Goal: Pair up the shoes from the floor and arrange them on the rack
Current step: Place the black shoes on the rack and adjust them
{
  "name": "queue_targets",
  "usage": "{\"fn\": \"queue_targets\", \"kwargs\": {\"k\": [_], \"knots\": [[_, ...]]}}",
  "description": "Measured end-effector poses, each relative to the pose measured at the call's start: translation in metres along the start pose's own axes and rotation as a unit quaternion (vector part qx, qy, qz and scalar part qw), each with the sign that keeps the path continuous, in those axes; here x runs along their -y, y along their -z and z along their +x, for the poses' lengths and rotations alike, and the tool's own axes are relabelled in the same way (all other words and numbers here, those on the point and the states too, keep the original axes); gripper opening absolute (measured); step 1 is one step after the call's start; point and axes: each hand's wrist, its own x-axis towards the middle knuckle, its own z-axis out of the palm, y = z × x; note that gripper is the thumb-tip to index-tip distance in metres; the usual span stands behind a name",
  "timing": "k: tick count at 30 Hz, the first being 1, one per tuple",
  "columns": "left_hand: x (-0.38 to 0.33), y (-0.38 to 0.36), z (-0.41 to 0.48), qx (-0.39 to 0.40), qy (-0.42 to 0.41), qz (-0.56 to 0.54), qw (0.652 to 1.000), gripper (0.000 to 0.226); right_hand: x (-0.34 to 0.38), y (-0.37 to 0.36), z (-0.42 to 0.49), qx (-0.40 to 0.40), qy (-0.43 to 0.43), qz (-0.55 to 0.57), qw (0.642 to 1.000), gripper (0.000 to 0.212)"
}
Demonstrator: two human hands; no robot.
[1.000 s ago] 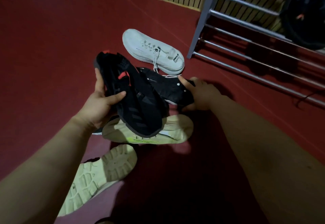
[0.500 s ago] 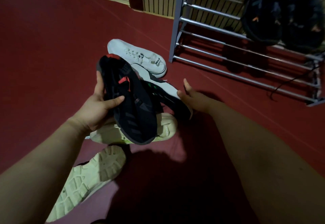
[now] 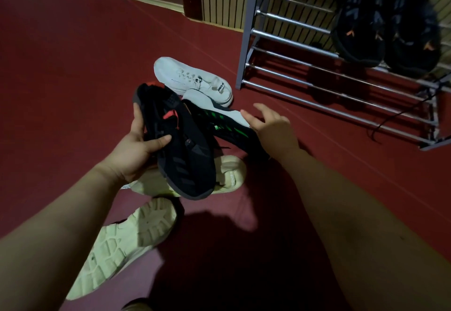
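Left hand (image 3: 133, 151) grips a black shoe with red tab (image 3: 188, 159) by its heel end, thumb curled over the upper and fingers wrapped behind, holding it off the red floor (image 3: 73, 66). Right hand (image 3: 272, 129) is spread, fingers apart, nothing held, hovering at the black shoe with green marks (image 3: 224, 125), which lies tipped on its side with its white sole up. Fingertips may touch the sole edge; the view is too dim to tell. A cream shoe (image 3: 231, 176) lies on the floor partly under the held shoe. A second cream shoe (image 3: 124, 242) lies sole-up nearer the camera. A white sneaker (image 3: 185, 79) sits upright on the floor, just behind the pile. The metal rack (image 3: 246, 49) stands right of the pile, with a dark pair with orange marks (image 3: 358, 30) on an upper tier.
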Motion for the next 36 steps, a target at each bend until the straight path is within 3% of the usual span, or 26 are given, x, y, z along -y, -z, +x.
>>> {"fn": "queue_targets", "kwargs": {"k": [3, 4, 6, 8, 10, 13, 16, 19, 21, 23, 25, 30, 34, 36], "knots": [[0.002, 0.001, 0.000, 0.003, -0.004, -0.003, 1.000, 0.098, -0.002, 0.009, 0.007, 0.002, 0.020, -0.059, 0.998, 0.051], [0.003, 0.001, 0.000, 0.004, -0.006, -0.002, 1.000, 0.098, -0.003, 0.012, 0.009, 0.037, 0.029, -0.077, 0.996, 0.050], [0.004, 0.003, 0.001, 0.000, -0.005, -0.002, 1.000, 0.097, -0.004, 0.007, 0.010, 0.185, 0.015, -0.085, 0.979, 0.054], [0.005, 0.005, 0.001, 0.001, -0.005, -0.002, 1.000, 0.097, -0.003, 0.002, 0.004, 0.326, -0.078, -0.006, 0.942, 0.061], [0.007, 0.007, 0.002, -0.003, -0.004, -0.004, 1.000, 0.097, 0.000, -0.006, -0.004, 0.372, -0.149, 0.061, 0.914, 0.068], [0.010, 0.011, 0.004, -0.013, 0.002, -0.008, 1.000, 0.097, 0.004, -0.008, -0.007, 0.421, -0.158, 0.044, 0.892, 0.073], [0.011, 0.020, 0.004, -0.011, 0.008, -0.010, 1.000, 0.098, 0.010, -0.002, 0.007, 0.387, -0.188, 0.058, 0.901, 0.071], [0.007, 0.031, 0.003, -0.018, 0.010, -0.019, 1.000, 0.097, 0.030, 0.002, 0.023, 0.218, -0.161, 0.085, 0.959, 0.059], [0.002, 0.039, 0.000, -0.026, 0.004, -0.020, 0.999, 0.094, 0.051, 0.005, 0.033, 0.169, -0.114, 0.186, 0.961, 0.048], [-0.001, 0.052, -0.002, -0.034, 0.000, -0.017, 0.999, 0.093, 0.073, 0.004, 0.043, 0.218, -0.084, 0.259, 0.937, 0.044], [-0.004, 0.066, -0.006, -0.042, 0.000, -0.027, 0.999, 0.093, 0.090, -0.001, 0.053, 0.272, -0.107, 0.286, 0.913, 0.046], [-0.003, 0.095, -0.016, -0.060, 0.007, -0.047, 0.997, 0.093, 0.113, -0.014, 0.069, 0.453, -0.132, 0.293, 0.831, 0.078], [0.001, 0.102, -0.018, -0.063, 0.011, -0.063, 0.996, 0.093, 0.111, -0.014, 0.072, 0.450, -0.203, 0.359, 0.792, 0.093], [0.001, 0.102, -0.017, -0.059, 0.011, -0.065, 0.996, 0.093, 0.109, -0.016, 0.070, 0.450, -0.290, 0.432, 0.726, 0.095]]}}
